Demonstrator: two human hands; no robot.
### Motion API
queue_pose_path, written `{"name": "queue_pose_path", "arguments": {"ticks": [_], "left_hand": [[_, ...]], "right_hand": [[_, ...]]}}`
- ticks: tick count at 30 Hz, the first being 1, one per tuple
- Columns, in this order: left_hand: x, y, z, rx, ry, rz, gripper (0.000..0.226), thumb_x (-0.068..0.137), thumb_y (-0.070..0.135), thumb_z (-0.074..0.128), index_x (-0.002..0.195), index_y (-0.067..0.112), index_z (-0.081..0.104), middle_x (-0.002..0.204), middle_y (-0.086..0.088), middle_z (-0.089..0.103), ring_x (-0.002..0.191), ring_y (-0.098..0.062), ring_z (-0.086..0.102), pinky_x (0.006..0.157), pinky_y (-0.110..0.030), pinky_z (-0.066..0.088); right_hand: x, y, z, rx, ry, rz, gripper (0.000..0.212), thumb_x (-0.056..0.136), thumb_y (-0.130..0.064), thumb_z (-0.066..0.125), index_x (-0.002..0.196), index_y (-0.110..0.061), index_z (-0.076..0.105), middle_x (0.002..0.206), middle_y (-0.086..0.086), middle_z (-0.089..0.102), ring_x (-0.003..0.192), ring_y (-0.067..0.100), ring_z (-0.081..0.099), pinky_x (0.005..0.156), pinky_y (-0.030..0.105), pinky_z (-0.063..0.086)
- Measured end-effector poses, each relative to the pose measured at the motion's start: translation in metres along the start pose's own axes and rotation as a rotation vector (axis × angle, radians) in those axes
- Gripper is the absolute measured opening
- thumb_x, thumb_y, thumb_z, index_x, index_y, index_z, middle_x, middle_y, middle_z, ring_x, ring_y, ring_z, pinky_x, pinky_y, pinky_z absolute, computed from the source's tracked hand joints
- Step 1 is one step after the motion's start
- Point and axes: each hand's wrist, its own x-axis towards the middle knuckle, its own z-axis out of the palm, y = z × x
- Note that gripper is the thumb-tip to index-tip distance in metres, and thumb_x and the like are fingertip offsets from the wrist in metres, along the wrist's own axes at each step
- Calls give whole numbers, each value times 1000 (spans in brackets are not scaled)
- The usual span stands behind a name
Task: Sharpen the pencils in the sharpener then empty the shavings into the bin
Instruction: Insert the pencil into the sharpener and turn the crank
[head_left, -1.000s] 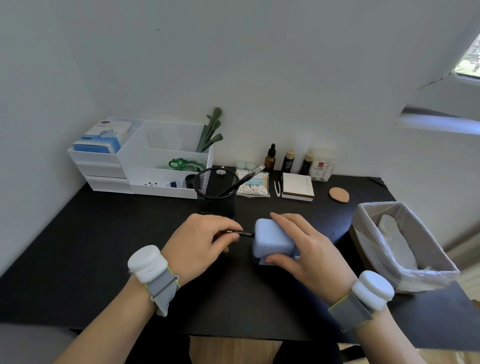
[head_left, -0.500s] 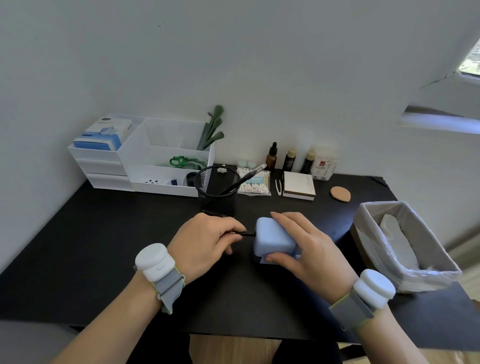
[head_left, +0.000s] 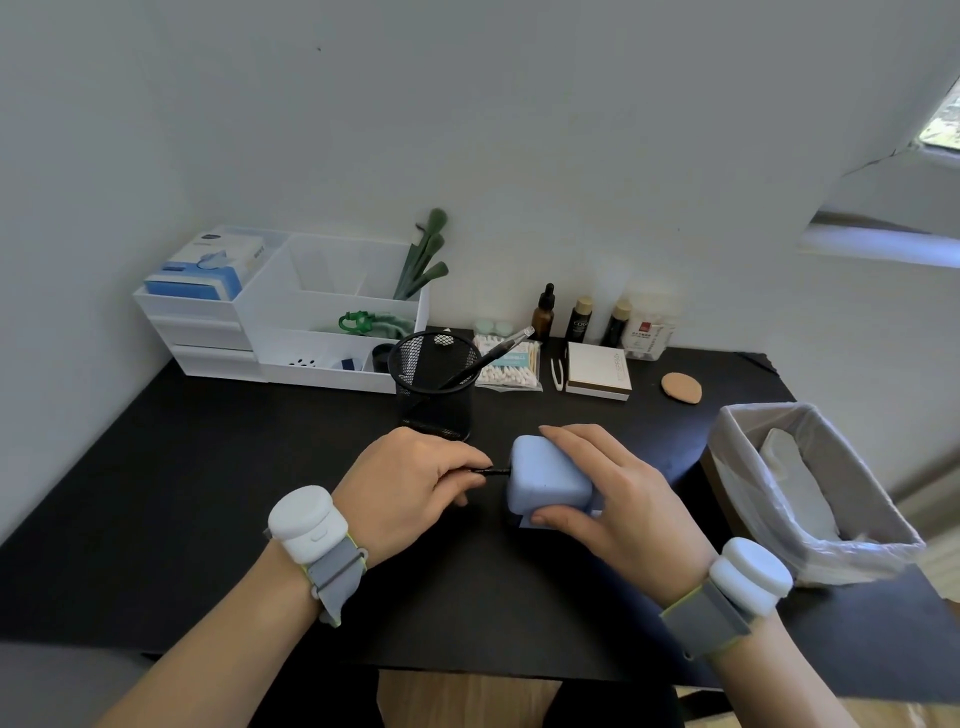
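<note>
A pale blue box-shaped sharpener (head_left: 545, 478) stands on the black desk (head_left: 208, 467) in front of me. My right hand (head_left: 618, 493) lies over its right side and grips it, thumb at its lower front. My left hand (head_left: 410, 483) is closed around a dark pencil (head_left: 493, 471) whose tip is pushed into the sharpener's left face; most of the pencil is hidden in my fist. A black mesh cup (head_left: 436, 389) behind my left hand holds one more dark pencil (head_left: 485, 358). The bin (head_left: 810, 493), lined with a clear bag, stands at the desk's right edge.
White drawer organisers (head_left: 291, 322) with a blue box and green brushes stand at the back left. Cotton swabs (head_left: 506, 364), tweezers, a white notepad (head_left: 597, 369), small bottles (head_left: 543, 314) and a brown oval pad (head_left: 680, 388) line the back. White trackers sit on both wrists.
My left hand has shifted slightly and rolled around the pencil in the sharpener's hole. The sharpener and my right hand have stayed put.
</note>
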Motion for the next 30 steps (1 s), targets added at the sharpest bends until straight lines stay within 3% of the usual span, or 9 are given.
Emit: {"name": "queue_pose_path", "arguments": {"ticks": [6, 20, 30], "left_hand": [[1, -4, 3, -44, 65, -16, 18, 83, 19, 74, 98, 29, 74, 71, 17, 72, 69, 6, 67, 71, -30, 57], [7, 3, 13, -18, 41, 44, 24, 91, 41, 50, 102, 30, 68, 70, 12, 70, 66, 0, 65, 67, -31, 55], [6, 2, 8, -42, -4, 71, 17, 94, 31, 52, 106, 30, 64, 75, 13, 68, 67, 1, 64, 68, -32, 55]], "right_hand": [[-2, 1, 0, 4, 5, 2, 73, 80, -61, 57, 143, -28, 41, 135, -16, 46, 120, 7, 49, 95, 28, 48], [1, 1, -1, 29, -8, 1, 73, 79, -64, 56, 141, -29, 42, 133, -16, 46, 118, 7, 50, 96, 28, 47], [0, 3, -1, 18, -10, 7, 73, 78, -65, 55, 142, -32, 41, 133, -18, 45, 118, 5, 49, 92, 30, 50]]}}
